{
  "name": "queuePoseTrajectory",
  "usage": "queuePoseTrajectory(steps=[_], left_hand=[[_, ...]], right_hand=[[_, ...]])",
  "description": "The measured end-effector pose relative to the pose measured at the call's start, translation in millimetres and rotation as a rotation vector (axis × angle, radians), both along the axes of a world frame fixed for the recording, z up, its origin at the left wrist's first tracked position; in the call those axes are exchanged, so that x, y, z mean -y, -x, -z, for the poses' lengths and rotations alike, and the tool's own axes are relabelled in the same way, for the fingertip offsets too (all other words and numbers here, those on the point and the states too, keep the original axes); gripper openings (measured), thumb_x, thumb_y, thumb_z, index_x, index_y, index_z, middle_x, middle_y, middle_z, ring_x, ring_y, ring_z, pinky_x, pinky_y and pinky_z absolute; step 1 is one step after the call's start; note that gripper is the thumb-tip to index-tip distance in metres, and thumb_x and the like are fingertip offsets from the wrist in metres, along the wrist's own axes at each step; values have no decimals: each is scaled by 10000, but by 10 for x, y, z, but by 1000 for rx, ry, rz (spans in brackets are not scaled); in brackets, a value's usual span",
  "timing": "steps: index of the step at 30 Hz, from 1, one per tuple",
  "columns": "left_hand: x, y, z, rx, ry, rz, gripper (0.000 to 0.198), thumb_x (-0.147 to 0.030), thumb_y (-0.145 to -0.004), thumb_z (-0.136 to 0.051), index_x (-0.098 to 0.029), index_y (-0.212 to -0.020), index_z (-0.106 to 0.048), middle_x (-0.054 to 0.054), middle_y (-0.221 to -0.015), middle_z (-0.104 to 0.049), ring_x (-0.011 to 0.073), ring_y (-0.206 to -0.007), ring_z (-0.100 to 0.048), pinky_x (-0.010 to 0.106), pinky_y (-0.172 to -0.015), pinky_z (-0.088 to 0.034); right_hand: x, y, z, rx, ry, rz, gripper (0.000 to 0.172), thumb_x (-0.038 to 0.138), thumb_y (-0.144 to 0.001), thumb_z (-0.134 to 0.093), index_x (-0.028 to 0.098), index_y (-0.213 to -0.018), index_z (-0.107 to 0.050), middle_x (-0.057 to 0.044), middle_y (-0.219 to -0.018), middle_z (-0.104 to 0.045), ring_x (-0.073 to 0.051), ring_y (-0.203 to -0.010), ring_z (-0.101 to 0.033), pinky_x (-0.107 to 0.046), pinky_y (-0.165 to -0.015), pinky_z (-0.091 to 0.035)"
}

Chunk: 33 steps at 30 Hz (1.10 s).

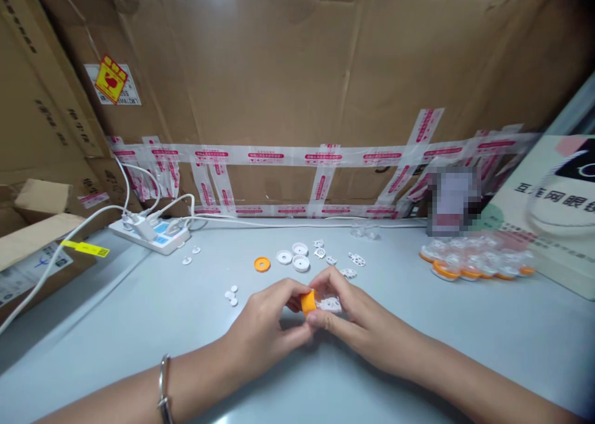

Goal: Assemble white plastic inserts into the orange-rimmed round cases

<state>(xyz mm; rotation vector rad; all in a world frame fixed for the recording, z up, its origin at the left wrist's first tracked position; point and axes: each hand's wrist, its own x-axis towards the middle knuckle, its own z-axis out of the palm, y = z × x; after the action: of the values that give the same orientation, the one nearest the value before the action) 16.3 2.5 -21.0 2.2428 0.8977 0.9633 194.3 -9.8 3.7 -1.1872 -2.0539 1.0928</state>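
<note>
My left hand (269,315) is closed, its fingertips gripping the edge of an orange round plastic cap (308,302). From the other side, my right hand (356,315) pinches the same piece between thumb and fingers. A white plastic part (330,304) shows in front of my right palm, beside the cap; whether the two are joined I cannot tell. Just beyond my hands lie white plastic rings (300,263), an orange ring (262,264) and several white openwork pieces (357,260). Small white discs (231,295) rest left of my left hand.
Orange-based pieces with clear domes (474,263) are grouped at the right. A white power strip (160,235) with plugged cables stands at the back left. A large taped cardboard box (279,89) walls off the back; a printed white box (553,225) is at the right.
</note>
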Motion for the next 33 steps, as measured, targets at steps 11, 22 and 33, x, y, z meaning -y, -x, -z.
queuePoseTrajectory(steps=[11, 22, 33], left_hand=[[-76, -37, 87, 194, 504, 39, 219, -259, -706, -662, -151, -776, -485, 46, -778, -663, 150, -695, -637, 277, -645, -516], [-114, -26, 76, -41, 411, -30, 258, -327, -658, -699, -150, -781, -558, 27, -752, -608, 140, -682, -535, 248, -609, -428], [-118, 5, 104, -166, 272, -70, 250, -324, -647, -710, -181, -816, -595, 20, -828, -580, 164, -740, -506, 270, -669, -398]], right_hand=[[-28, -40, 61, 114, 3, -27, 122, 326, -861, -453, 215, -905, -426, -30, -958, -546, -171, -861, -523, -306, -752, -406], [-91, -80, 101, 156, -163, -151, 138, 273, -825, -543, 225, -954, -541, -28, -930, -543, -156, -860, -521, -293, -781, -417], [-135, -113, 36, 51, 99, -76, 202, 268, -769, -590, 240, -968, -565, -2, -972, -601, -170, -897, -536, -292, -799, -409]])
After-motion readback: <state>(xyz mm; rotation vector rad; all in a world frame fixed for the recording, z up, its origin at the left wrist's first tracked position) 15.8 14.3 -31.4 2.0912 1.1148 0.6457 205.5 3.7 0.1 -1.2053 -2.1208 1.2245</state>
